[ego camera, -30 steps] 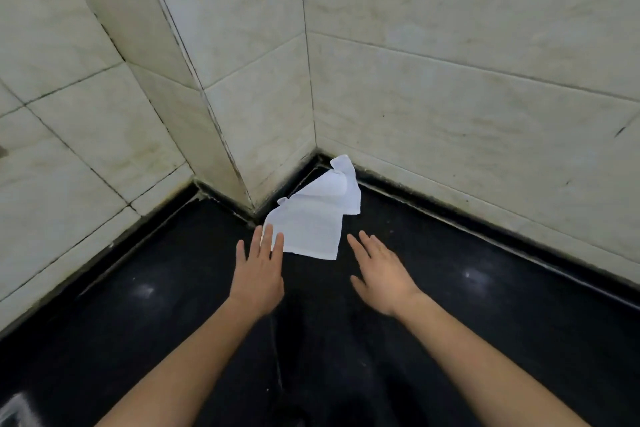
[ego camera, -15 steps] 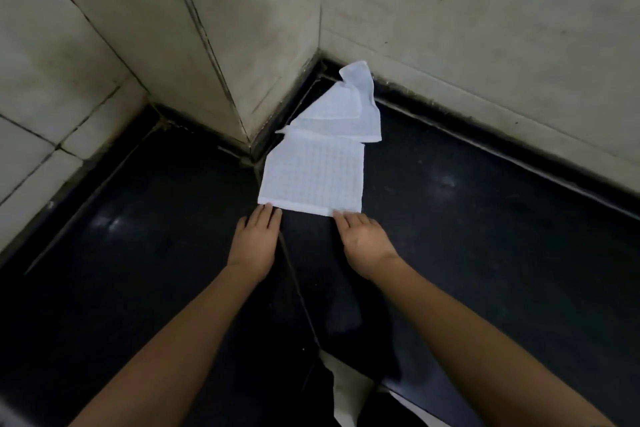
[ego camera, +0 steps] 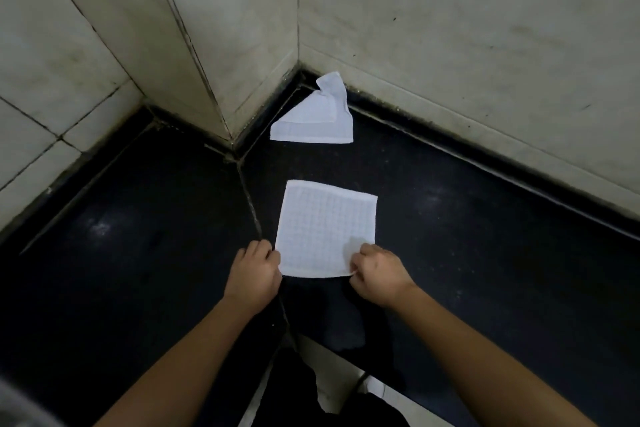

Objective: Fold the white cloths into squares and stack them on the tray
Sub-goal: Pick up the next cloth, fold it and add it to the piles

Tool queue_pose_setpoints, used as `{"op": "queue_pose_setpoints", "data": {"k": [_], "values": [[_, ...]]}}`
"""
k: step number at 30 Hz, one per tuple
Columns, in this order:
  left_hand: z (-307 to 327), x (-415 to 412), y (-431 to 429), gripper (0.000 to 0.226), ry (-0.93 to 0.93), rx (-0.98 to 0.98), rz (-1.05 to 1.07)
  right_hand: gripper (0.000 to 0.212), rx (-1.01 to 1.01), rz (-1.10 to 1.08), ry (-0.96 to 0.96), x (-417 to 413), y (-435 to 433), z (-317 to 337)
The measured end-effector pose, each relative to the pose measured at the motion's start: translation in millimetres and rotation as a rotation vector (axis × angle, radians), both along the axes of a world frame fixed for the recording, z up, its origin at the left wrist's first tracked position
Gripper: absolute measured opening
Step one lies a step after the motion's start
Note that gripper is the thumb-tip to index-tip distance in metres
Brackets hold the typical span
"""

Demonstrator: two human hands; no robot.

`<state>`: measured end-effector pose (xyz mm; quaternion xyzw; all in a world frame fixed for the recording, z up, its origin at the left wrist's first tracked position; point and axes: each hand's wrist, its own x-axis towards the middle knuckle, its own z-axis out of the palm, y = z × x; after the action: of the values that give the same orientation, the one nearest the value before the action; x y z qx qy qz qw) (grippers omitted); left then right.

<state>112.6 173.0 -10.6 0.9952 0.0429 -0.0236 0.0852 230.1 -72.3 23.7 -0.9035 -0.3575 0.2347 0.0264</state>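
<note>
Black floor (ego camera: 138, 253) is filling most of my view, with pale tiled walls (ego camera: 69, 28) closing it in beyond.

The left hand (ego camera: 254, 274) is sitting at the near-left corner of the flat cloth (ego camera: 327, 227), with its fingers curled in against the edge. I am reading that as a pinch on the corner, though the fingertips themselves are hidden.

The flat cloth is lying spread on the floor directly ahead of both hands. It is waffle-textured and close to square, so I am finding no real long axis. Its near edge is running from one hand to the other, and its far edge is facing the wall corner. Beyond it and well apart, the rumpled cloth (ego camera: 317, 118) is lying against the base of the wall.

The right hand (ego camera: 375, 276) is pinching the near-right corner with the thumb on top. Neither hand is nearer than the other, since each is holding one corner.

I am judging that the coming fold is turning on this layout: the near edge has to travel away from me onto the far edge.

Against the frame half a second back, the flat cloth is now lying nearer me and clear of the rumpled cloth, which it was touching. The fingers, then straight, are now curled. I am seeing no tray that I can identify.
</note>
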Motion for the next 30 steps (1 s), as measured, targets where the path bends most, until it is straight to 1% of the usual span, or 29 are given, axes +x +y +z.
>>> {"op": "queue_pose_setpoints", "data": {"k": [2,3,7,8,9,11,15,17,20,22,24,27,30], "values": [[3,-12,-13,0.015,-0.005,-0.081,0.019,0.023,0.072,-0.060,0.034,0,-18,10],[5,-17,-19,0.019,-0.006,-0.113,0.008,0.021,0.099,-0.085,0.066,0,-24,15],[11,-22,-47,0.054,0.059,-0.178,-0.062,0.011,0.189,-0.130,0.180,4,-43,34],[13,-20,-56,0.055,0.075,-0.177,-0.066,0.009,0.212,-0.136,0.192,3,-49,38],[13,-18,-64,0.048,0.078,-0.174,-0.061,0.007,0.234,-0.139,0.198,3,-53,40],[16,-13,-76,0.023,0.035,-0.167,-0.038,0.008,0.271,-0.153,0.201,3,-60,44],[30,0,-85,0.011,-0.047,-0.139,0.013,0.012,0.286,-0.192,0.170,6,-75,48],[40,7,-82,0.011,-0.069,-0.121,0.054,0.011,0.272,-0.197,0.152,10,-82,49],[55,19,-73,0.020,-0.093,-0.094,0.085,0.014,0.268,-0.226,0.149,16,-89,54],[66,27,-67,0.017,-0.098,-0.081,0.091,0.010,0.276,-0.257,0.162,22,-89,61],[79,40,-59,0.010,-0.134,-0.054,0.090,0.009,0.305,-0.293,0.135,33,-85,71],[106,70,-46,0.005,-0.244,-0.084,0.117,0.016,0.365,-0.317,-0.039,56,-77,90],[138,100,-34,0.007,-0.380,-0.158,0.186,0.015,0.510,-0.382,-0.205,78,-65,112]]}}
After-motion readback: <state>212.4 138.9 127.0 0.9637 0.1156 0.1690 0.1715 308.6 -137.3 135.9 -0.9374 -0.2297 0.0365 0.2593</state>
